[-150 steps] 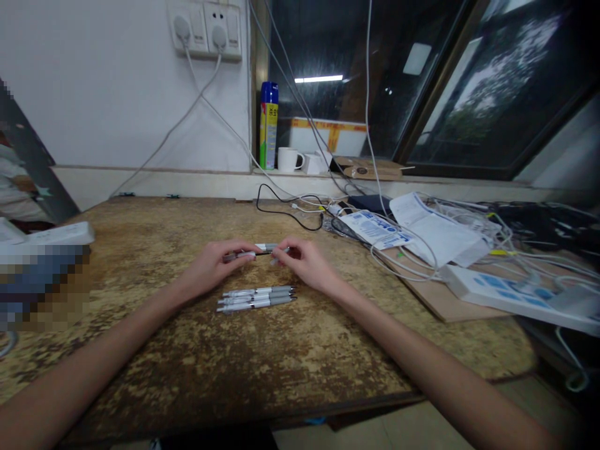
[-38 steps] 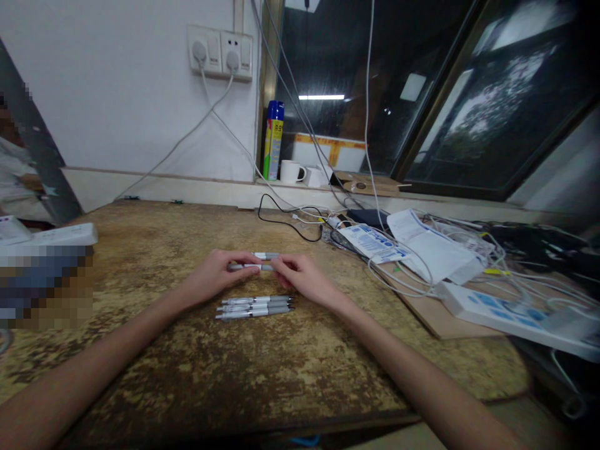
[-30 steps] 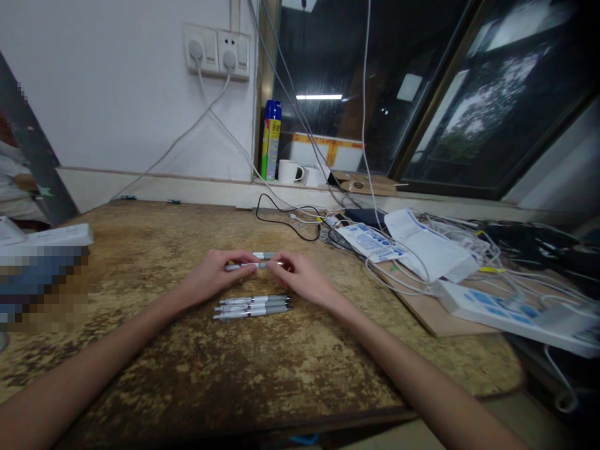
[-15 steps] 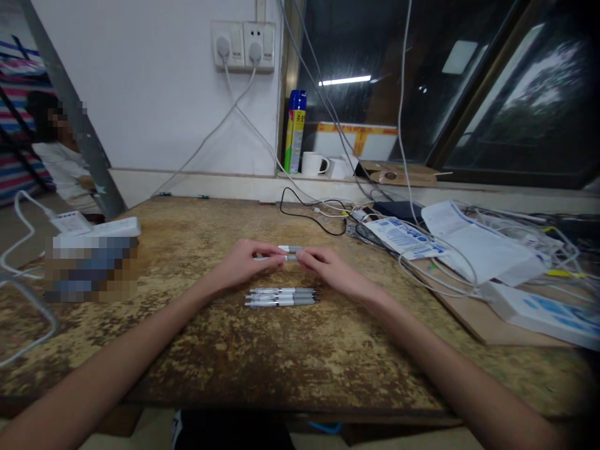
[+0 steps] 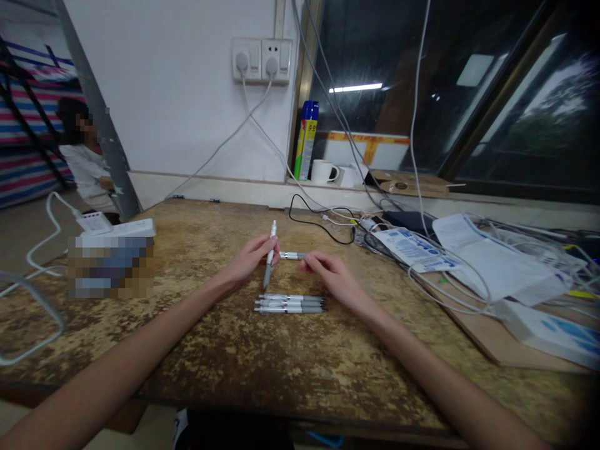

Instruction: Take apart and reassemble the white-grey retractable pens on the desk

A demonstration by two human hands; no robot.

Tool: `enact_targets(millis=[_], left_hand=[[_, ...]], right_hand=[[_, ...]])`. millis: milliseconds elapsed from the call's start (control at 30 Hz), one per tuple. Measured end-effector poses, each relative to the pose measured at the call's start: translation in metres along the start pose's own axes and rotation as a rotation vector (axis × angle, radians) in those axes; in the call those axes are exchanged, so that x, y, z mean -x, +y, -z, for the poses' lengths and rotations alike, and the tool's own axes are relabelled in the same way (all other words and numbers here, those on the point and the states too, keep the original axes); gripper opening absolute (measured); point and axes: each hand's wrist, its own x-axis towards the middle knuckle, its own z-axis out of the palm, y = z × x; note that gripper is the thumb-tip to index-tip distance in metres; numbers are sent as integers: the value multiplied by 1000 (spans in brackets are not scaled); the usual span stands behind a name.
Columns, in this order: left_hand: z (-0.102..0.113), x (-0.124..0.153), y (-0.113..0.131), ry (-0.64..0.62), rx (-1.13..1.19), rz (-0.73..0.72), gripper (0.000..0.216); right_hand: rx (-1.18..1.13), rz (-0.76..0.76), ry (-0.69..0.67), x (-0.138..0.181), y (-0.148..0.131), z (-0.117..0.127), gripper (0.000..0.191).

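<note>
Held pen (image 5: 270, 257) turns from level to steep; right hand (image 5: 332, 275) comes away

Half a second ago both hands met on the pen; now only the left hand (image 5: 248, 259) has it, pinched between thumb and fingers, white end up near twelve o'clock and grey grip down, a little past six. The right hand sits apart from it, fingers curled and tips drawn close together; whether they pinch anything cannot be told.

Taking the row of pens (image 5: 290, 304) on the worn table (image 5: 234, 356) as the clock's centre, the left hand and its pen are at eleven o'clock, the right hand between one and two. A second pen (image 5: 291, 255) lies flat at twelve, its grey end just beside the right fingertips; contact is unclear. The row lies side by side, grey grips towards three, clear ends towards nine.

Further out, a white mug (image 5: 322, 171) stands just past twelve beside a yellow-and-green spray can (image 5: 305, 147), white papers (image 5: 501, 259) lie between two and three, and a white power strip (image 5: 117, 232) lies at ten.
</note>
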Motion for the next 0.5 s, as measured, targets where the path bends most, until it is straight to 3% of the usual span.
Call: enact_targets(millis=[200, 367, 500], left_hand=[[-16, 11, 8, -192, -138, 33, 41], [-21, 14, 8, -205, -220, 49, 43], [-17, 10, 11, -200, -371, 8, 43]], right_hand=[[-172, -8, 145, 0, -7, -6, 28], [-255, 42, 88, 2, -12, -19, 23], [-332, 23, 173, -2, -16, -18, 21]])
